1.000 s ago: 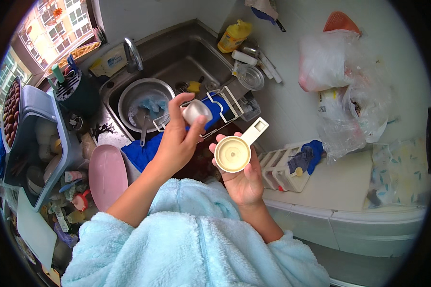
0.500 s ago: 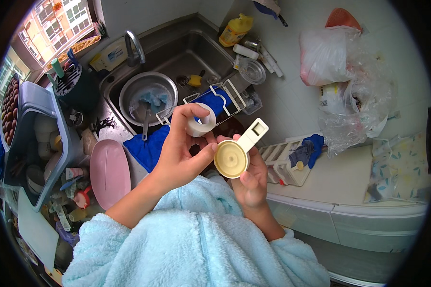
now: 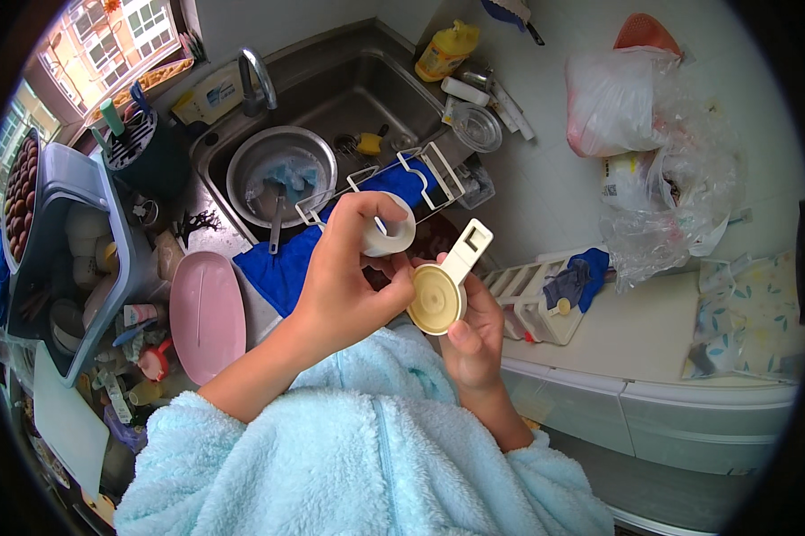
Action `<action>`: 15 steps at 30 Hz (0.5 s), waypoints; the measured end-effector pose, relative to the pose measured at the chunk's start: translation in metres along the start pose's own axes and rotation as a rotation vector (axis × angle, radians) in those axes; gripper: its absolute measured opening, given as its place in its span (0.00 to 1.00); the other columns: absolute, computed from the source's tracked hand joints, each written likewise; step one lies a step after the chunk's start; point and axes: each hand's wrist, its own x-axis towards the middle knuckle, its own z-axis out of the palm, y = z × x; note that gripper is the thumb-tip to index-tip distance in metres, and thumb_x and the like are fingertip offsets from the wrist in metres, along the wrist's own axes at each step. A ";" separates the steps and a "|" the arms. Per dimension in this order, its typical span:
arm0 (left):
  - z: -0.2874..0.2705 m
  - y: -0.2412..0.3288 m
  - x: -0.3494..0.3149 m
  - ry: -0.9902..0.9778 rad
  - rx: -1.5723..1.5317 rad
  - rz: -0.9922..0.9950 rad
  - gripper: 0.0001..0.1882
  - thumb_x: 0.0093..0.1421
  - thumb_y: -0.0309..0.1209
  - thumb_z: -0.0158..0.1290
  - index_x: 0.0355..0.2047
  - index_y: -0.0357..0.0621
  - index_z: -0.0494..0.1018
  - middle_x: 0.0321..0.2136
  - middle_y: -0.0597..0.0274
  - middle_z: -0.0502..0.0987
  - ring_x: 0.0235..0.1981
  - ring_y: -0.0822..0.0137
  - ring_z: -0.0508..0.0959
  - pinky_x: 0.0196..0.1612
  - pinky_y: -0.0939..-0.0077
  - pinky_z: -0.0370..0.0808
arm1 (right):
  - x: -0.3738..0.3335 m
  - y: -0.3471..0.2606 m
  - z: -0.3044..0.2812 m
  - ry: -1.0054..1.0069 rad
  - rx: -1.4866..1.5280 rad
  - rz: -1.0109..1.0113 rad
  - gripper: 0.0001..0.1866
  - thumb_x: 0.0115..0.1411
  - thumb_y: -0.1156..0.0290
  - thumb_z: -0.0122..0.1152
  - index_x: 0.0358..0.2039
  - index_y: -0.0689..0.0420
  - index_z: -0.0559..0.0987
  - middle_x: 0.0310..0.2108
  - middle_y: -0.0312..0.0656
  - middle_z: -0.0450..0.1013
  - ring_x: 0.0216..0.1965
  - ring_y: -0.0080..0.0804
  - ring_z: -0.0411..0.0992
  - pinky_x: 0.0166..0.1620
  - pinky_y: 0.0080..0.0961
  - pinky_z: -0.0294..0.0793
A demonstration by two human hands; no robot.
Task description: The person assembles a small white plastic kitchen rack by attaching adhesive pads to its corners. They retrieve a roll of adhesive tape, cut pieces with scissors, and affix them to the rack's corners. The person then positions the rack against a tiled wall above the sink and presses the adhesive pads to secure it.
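Observation:
A white roll of tape [image 3: 395, 239] is hooked on the fingers of my left hand [image 3: 342, 277], its index finger curling over into the ring. My right hand [image 3: 476, 344] grips a cream plastic piece [image 3: 436, 298] with a round, shallow cup and a flat tab that has a square hole near its end. The cup faces up, and its tab points away to the upper right. My left thumb is close to the cup's left rim; whether it touches, I cannot tell. Beyond both hands, a white wire rack [image 3: 438, 179] lies over a blue cloth [image 3: 273, 272].
In the steel sink [image 3: 367, 85] sits a metal basin [image 3: 242, 179] under the tap [image 3: 258, 80]. To the left are a pink tray [image 3: 208, 313] and a grey-blue dish bin [image 3: 121, 268]. A white rack [image 3: 536, 313] and plastic bags [image 3: 612, 98] lie to the right.
My left hand has shifted slightly right with the tape roll, its thumb drawing back toward the fingers. The cream piece has moved a little right and turned slightly.

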 end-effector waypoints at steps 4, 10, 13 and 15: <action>0.000 0.002 -0.003 -0.017 0.009 0.012 0.26 0.51 0.16 0.61 0.49 0.43 0.64 0.46 0.58 0.68 0.34 0.72 0.79 0.37 0.78 0.81 | -0.002 0.001 -0.003 -0.022 0.033 -0.028 0.40 0.62 0.63 0.64 0.68 0.71 0.60 0.65 0.57 0.65 0.67 0.41 0.65 0.69 0.37 0.62; 0.004 0.001 -0.003 0.001 0.097 0.025 0.26 0.50 0.17 0.63 0.48 0.43 0.65 0.46 0.57 0.67 0.36 0.70 0.79 0.37 0.77 0.82 | -0.004 0.004 -0.005 -0.032 0.005 -0.033 0.39 0.64 0.66 0.63 0.68 0.72 0.60 0.66 0.56 0.65 0.66 0.38 0.66 0.69 0.35 0.63; 0.006 -0.002 -0.005 0.026 0.082 0.021 0.26 0.50 0.17 0.62 0.47 0.43 0.66 0.46 0.56 0.68 0.37 0.69 0.79 0.37 0.77 0.82 | -0.004 0.004 -0.006 -0.028 0.038 -0.031 0.38 0.64 0.65 0.63 0.68 0.72 0.60 0.65 0.55 0.66 0.66 0.37 0.66 0.69 0.35 0.63; 0.007 -0.004 -0.007 0.022 0.063 0.029 0.26 0.50 0.17 0.62 0.47 0.43 0.66 0.45 0.56 0.68 0.37 0.69 0.79 0.37 0.76 0.82 | -0.004 0.004 -0.007 -0.021 0.030 -0.033 0.38 0.64 0.65 0.63 0.68 0.72 0.60 0.65 0.55 0.66 0.66 0.37 0.66 0.69 0.35 0.64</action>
